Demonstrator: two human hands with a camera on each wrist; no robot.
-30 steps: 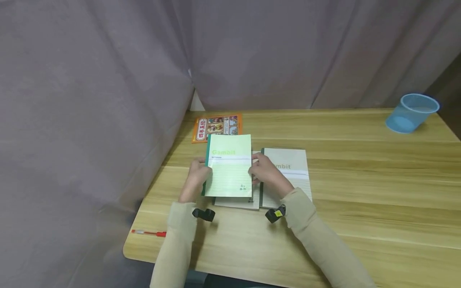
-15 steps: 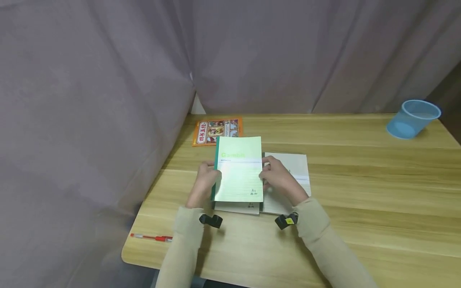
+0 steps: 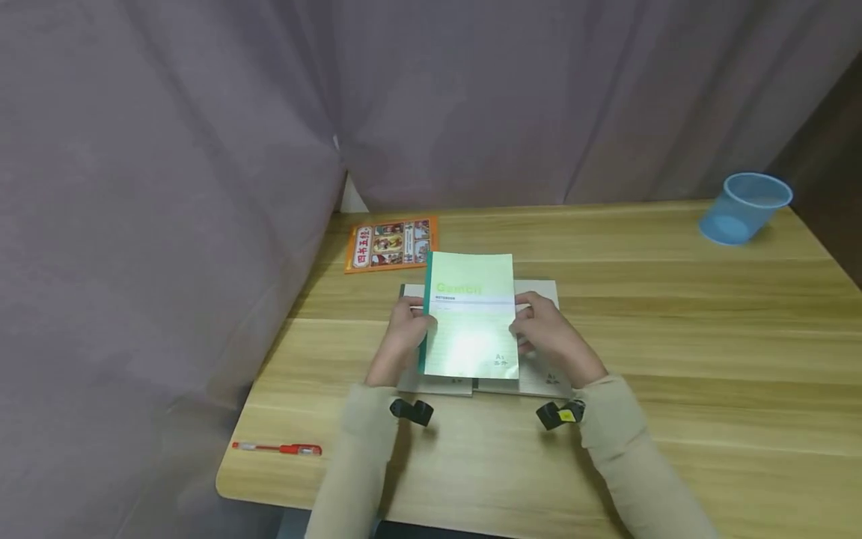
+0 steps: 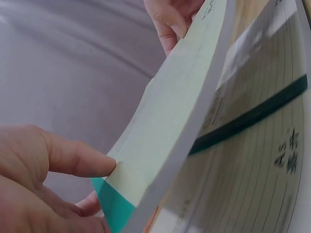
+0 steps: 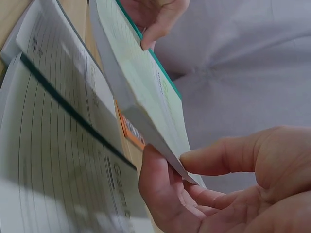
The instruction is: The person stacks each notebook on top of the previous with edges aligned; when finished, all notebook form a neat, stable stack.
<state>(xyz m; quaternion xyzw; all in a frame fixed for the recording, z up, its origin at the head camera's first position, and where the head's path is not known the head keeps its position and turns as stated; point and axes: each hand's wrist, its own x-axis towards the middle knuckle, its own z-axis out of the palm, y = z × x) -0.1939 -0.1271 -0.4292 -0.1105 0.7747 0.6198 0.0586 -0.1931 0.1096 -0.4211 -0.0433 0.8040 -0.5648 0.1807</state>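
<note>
Both hands hold a pale green notebook (image 3: 471,314) with a dark green spine, raised above the table. My left hand (image 3: 406,333) pinches its spine edge, thumb on the cover and fingers behind. On the opposite edge my right hand (image 3: 548,333) pinches it the same way, as the right wrist view shows with the thumb (image 5: 209,160) on top. Beneath lie two whitish notebooks side by side: the left one (image 3: 438,385) and the right one (image 3: 539,382), both partly covered by the green notebook. In the left wrist view a dark spine (image 4: 248,116) runs between them.
An orange illustrated booklet (image 3: 390,245) lies at the back left of the wooden table (image 3: 673,337). A red pen (image 3: 277,448) is near the front left corner. At the back right stands a blue bin (image 3: 745,208). Grey curtains (image 3: 458,105) hang behind and to the left.
Both hands have carried the green notebook to the right, from over the left whitish notebook to across the two. The view has shifted slightly, and the red pen now shows whole.
</note>
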